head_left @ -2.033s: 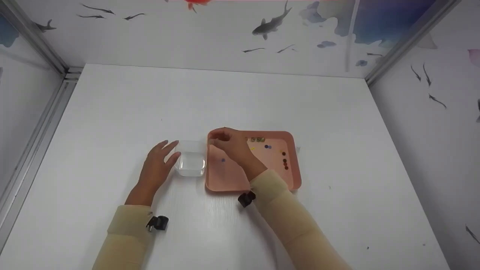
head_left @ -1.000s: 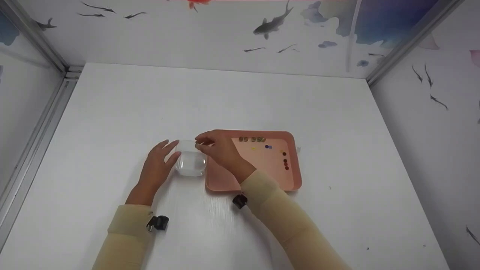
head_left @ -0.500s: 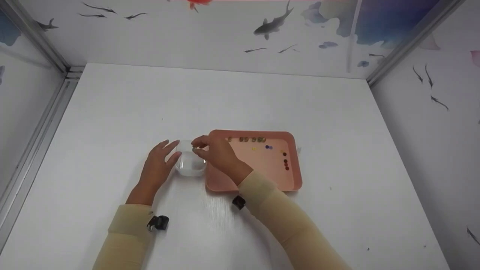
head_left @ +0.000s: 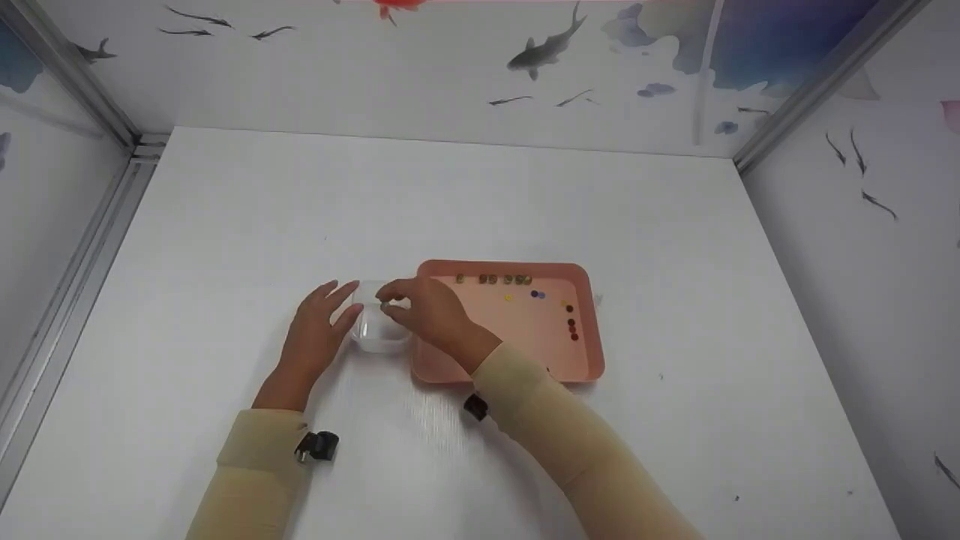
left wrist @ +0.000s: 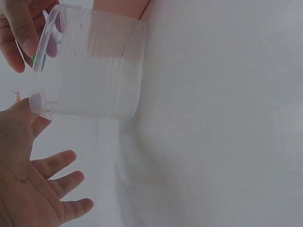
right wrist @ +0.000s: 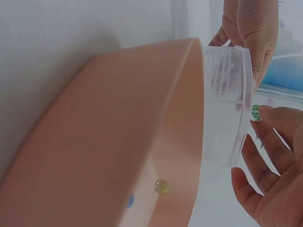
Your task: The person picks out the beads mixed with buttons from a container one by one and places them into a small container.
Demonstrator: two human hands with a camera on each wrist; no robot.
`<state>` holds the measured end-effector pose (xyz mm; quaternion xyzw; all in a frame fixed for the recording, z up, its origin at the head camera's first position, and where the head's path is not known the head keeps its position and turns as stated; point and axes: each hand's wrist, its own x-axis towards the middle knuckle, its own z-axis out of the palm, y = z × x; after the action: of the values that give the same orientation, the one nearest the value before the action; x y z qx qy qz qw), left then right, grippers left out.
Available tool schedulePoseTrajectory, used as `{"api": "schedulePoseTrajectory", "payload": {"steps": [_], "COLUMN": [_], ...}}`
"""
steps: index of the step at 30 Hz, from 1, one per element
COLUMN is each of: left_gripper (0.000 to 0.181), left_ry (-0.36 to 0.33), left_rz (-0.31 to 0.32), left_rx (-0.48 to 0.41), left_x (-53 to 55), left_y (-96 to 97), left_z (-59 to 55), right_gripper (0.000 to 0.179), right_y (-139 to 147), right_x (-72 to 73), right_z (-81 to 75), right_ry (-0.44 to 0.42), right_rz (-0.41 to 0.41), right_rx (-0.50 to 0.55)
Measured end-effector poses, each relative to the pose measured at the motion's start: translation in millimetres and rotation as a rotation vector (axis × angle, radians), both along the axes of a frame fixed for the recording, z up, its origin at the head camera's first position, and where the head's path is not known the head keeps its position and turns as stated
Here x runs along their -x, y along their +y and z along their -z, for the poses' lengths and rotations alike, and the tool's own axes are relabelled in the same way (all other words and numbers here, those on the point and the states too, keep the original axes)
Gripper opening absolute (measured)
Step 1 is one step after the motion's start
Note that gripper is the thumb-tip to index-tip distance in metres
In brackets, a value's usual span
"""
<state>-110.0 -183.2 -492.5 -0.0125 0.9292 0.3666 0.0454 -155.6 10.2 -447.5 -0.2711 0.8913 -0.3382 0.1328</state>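
Past the metal rail (head_left: 80,300), the white bench (head_left: 450,210) stretches beneath the left hand (head_left: 309,335), its fingers loosely touching a clear tub (head_left: 376,346). At the tub's mouth the right hand (head_left: 437,312) pinches a green marble (right wrist: 256,112); then come a pink tray (head_left: 517,341) and a fish-painted wall (head_left: 862,285).

The right hand (head_left: 435,311), two seconds ago just right of the clear container (head_left: 380,346), has brought a pinched green marble (right wrist: 256,113) over that container's opening, uncovering a yellowish marble (head_left: 460,278) to the container's right.
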Motion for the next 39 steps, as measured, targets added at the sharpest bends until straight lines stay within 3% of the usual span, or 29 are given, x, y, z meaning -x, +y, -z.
{"api": "schedulePoseTrajectory", "payload": {"steps": [18,26,39], "left_gripper": [0.052,0.051,0.050], "left_ry": [-0.012,-0.027,-0.014], "left_rz": [-0.004,-0.010,-0.002], "left_rx": [0.002,0.014,0.037], "left_x": [-0.8,0.6,0.6], "left_y": [-0.3,-0.1,1.3], "left_z": [0.7,1.6,-0.3], "right_gripper": [0.031,0.048,0.073], "right_y": [-1,3,12], "right_x": [-2.0,-6.3,-5.8], "right_z": [4.8,0.4,-4.7], "right_ry": [0.079,0.196,0.273], "right_rz": [-0.034,-0.045,-0.066], "right_rx": [-0.075,-0.111,-0.185]}}
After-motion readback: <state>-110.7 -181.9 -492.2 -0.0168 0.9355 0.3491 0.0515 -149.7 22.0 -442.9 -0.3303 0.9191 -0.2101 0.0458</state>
